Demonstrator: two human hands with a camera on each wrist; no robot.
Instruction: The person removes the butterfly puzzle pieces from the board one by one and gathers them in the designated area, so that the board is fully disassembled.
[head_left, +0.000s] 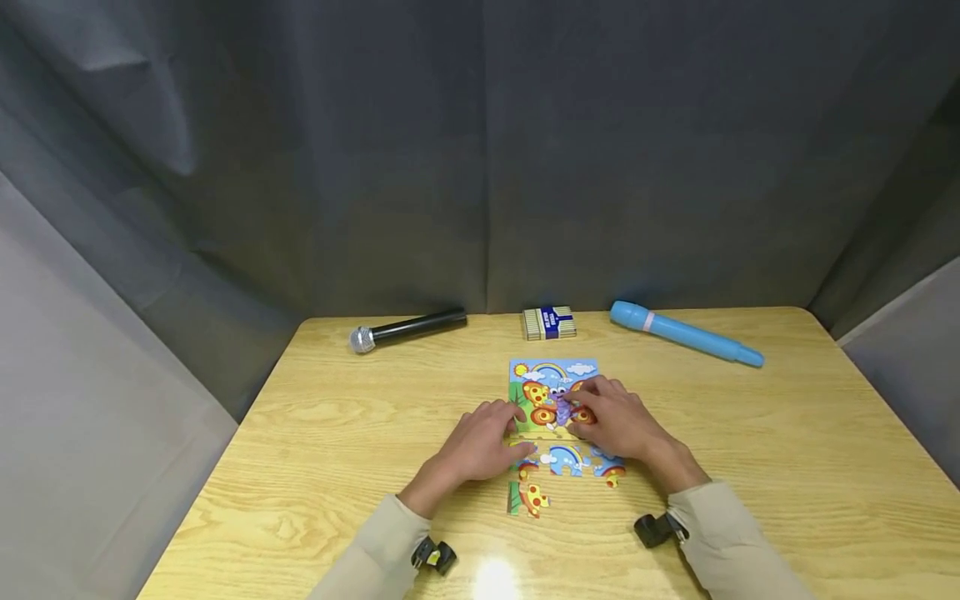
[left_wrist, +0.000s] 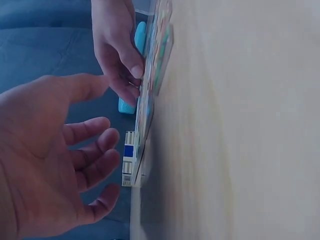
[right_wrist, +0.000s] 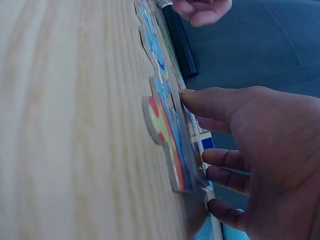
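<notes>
A picture puzzle board [head_left: 536, 375] with a butterfly, rainbow and sun lies mid-table. My left hand [head_left: 483, 442] is at its left edge, fingers loosely bent and thumb apart, holding nothing. Reaching over the board's right side, my right hand [head_left: 622, 421] rests its fingertips on the picture, thumb near the lower edge, and hides that corner. Below the board lie loose puzzle pieces: a rainbow piece [head_left: 566, 461], a blue and red piece [head_left: 609, 468] near my right wrist, and a green and yellow piece [head_left: 528, 498] nearest me. Another piece [head_left: 525, 471] is partly under my left thumb.
At the back of the wooden table [head_left: 315, 467] lie a black microphone [head_left: 420, 327] with a silver head, a striped box [head_left: 550, 322] with a blue band, and a light blue tube-shaped thing [head_left: 686, 333]. A dark curtain [head_left: 480, 167] hangs behind the table.
</notes>
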